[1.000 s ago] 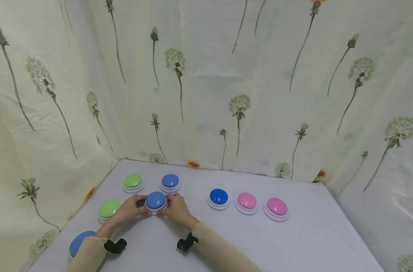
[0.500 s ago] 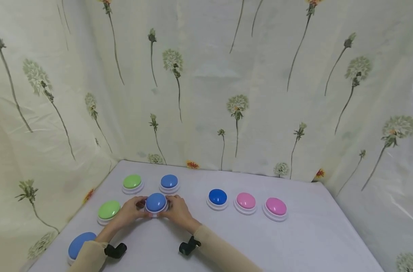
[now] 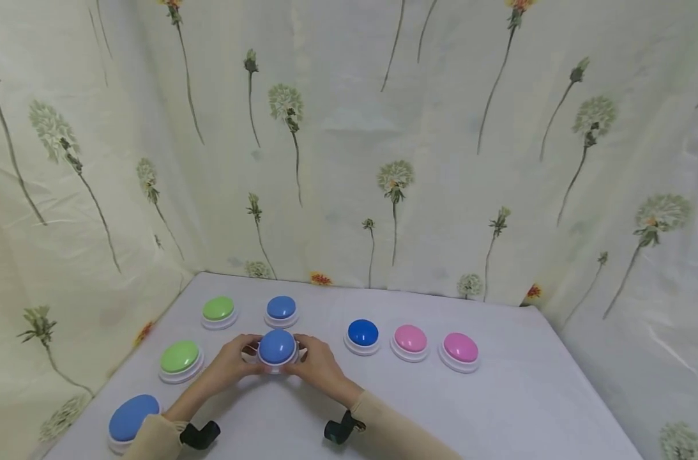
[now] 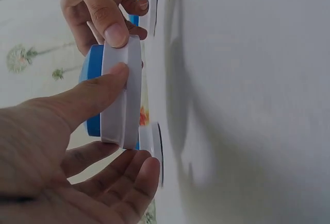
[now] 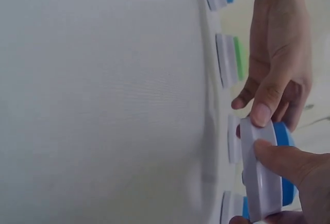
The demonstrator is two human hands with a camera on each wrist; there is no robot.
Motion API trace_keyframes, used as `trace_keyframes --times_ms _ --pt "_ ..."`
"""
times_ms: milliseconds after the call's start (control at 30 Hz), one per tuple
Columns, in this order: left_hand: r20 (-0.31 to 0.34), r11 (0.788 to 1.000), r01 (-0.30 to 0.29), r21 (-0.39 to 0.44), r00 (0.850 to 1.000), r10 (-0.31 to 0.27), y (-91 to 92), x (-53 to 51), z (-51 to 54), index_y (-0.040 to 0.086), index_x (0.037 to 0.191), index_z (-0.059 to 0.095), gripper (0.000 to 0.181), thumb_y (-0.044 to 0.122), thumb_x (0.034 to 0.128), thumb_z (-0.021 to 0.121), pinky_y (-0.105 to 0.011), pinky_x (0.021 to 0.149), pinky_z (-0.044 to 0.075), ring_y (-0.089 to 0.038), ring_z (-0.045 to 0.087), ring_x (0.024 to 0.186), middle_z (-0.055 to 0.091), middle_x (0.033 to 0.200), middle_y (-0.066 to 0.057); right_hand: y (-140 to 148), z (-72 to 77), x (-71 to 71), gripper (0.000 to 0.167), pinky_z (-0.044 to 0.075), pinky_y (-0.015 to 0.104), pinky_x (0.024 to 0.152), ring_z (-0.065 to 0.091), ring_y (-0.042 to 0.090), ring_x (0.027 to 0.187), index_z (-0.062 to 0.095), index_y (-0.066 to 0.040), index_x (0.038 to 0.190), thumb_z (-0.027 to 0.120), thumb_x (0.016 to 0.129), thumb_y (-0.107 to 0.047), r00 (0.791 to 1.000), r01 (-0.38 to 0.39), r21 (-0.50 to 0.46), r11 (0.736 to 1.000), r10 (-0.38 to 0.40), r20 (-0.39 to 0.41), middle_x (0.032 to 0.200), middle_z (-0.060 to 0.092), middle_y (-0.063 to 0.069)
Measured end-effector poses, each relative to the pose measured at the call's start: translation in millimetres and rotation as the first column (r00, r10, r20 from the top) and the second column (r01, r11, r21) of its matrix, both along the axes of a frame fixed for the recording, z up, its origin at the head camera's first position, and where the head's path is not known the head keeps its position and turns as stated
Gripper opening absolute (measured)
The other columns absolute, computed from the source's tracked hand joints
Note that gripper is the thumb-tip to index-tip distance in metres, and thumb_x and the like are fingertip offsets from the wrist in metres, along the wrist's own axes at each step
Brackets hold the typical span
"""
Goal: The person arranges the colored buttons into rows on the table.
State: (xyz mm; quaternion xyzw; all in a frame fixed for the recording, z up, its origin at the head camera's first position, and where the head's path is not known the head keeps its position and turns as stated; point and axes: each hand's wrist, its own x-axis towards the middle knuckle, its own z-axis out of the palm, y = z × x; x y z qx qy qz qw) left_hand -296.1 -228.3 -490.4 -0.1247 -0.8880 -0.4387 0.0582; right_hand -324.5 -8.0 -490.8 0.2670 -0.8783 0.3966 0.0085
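Observation:
Between both hands is a round push button (image 3: pixel 276 347) with a blue dome and a white base. My left hand (image 3: pixel 228 367) grips its left side, and my right hand (image 3: pixel 324 370) grips the right side. From the left wrist, the button (image 4: pixel 121 100) is seen edge-on, held off the table, with the left thumb (image 4: pixel 116 77) on its white rim. In the right wrist view, the right thumb (image 5: pixel 273 154) presses the same rim. Just behind it on the table sits another blue button (image 3: pixel 281 308).
Two green buttons (image 3: pixel 179 358) and a blue button (image 3: pixel 133 418) stand along the left, the latter partly behind the left sleeve. On the right are a darker blue button (image 3: pixel 363 333) and two pink buttons (image 3: pixel 410 339). Flowered cloth (image 3: pixel 337 160) hangs behind the white table (image 3: pixel 498 409).
Both hands have carried the blue button a little to the right and toward the person. The other buttons keep their places on the table; the head view has shifted slightly.

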Motion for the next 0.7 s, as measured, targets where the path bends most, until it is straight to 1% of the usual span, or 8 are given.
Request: trace_keyframes --times_ms 67,167,267,367,433,567,700 --pt "0.008 1.0 0.019 -0.004 1.0 -0.019 8.6 3.7 3.6 -0.001 0.126 0.057 0.067 0.025 0.0716 0.084 -0.044 0.087 0.052 -0.026 0.059 0.102 0.063 0.112 -0.012 10.6 2.9 4.8 0.062 0.049 0.018 0.067 0.062 0.017 0.087 0.058 -0.007 0.129 0.08 0.077 -0.034 1.0 0.008 0.008 1.0 -0.008 -0.017 0.116 0.067 0.007" --pt "0.002 0.999 0.049 -0.007 0.999 -0.049 24.1 8.3 5.2 0.002 0.126 0.057 0.066 0.028 0.072 0.084 -0.038 0.083 0.053 -0.023 0.059 0.101 0.062 0.109 -0.009 29.0 5.0 12.4 0.063 0.048 0.018 0.066 0.062 0.017 0.086 0.059 -0.008 0.129 0.08 0.076 -0.037 0.999 0.031 0.022 0.999 -0.03 -0.041 0.113 0.067 0.006" --pt "-0.008 0.998 0.069 0.013 0.998 -0.069 42.9 12.5 5.1 0.005 0.126 0.058 0.064 0.028 0.0715 0.084 -0.031 0.079 0.052 -0.02 0.057 0.099 0.06 0.109 -0.007 48.7 5.9 20.2 0.064 0.048 0.018 0.067 0.062 0.017 0.087 0.059 -0.011 0.129 0.08 0.076 -0.04 0.997 0.061 0.033 0.998 -0.06 -0.054 0.113 0.068 0.003" --pt "-0.009 0.996 0.083 0.035 0.997 -0.083 63.3 17.5 7.2 0.006 0.126 0.058 0.064 0.027 0.0716 0.085 -0.029 0.076 0.053 -0.02 0.057 0.099 0.058 0.109 -0.007 68.7 6.3 29.0 0.065 0.048 0.018 0.067 0.061 0.014 0.087 0.059 -0.015 0.129 0.079 0.075 -0.043 0.993 0.098 0.043 0.994 -0.095 -0.069 0.112 0.067 0.0" --pt "-0.006 0.993 0.108 0.046 0.994 -0.108 75.5 20.3 9.2 0.007 0.125 0.058 0.063 0.026 0.0722 0.084 -0.029 0.076 0.053 -0.02 0.057 0.099 0.057 0.11 -0.007 81.3 6.5 36.2 0.064 0.048 0.019 0.068 0.06 0.012 0.088 0.059 -0.017 0.129 0.079 0.075 -0.045 0.99 0.122 0.041 0.992 -0.119 -0.071 0.112 0.067 -0.003" --pt "0.006 0.983 0.181 0.032 0.983 -0.182 97.0 24.2 13.9 0.007 0.125 0.057 0.062 0.027 0.0733 0.084 -0.028 0.075 0.053 -0.02 0.057 0.099 0.057 0.111 -0.007 105.5 6.1 53.0 0.065 0.049 0.019 0.069 0.058 0.01 0.09 0.058 -0.02 0.128 0.079 0.074 -0.048 0.984 0.166 0.023 0.986 -0.164 -0.071 0.109 0.065 -0.006" --pt "0.038 0.968 0.248 0.023 0.968 -0.249 121.2 26.9 17.9 0.008 0.126 0.057 0.062 0.028 0.0738 0.083 -0.027 0.076 0.054 -0.017 0.057 0.099 0.057 0.111 -0.004 131.5 6.5 69.2 0.068 0.047 0.019 0.068 0.057 0.011 0.087 0.058 -0.018 0.128 0.079 0.073 -0.051 0.974 0.219 0.016 0.976 -0.218 -0.068 0.106 0.063 -0.005"
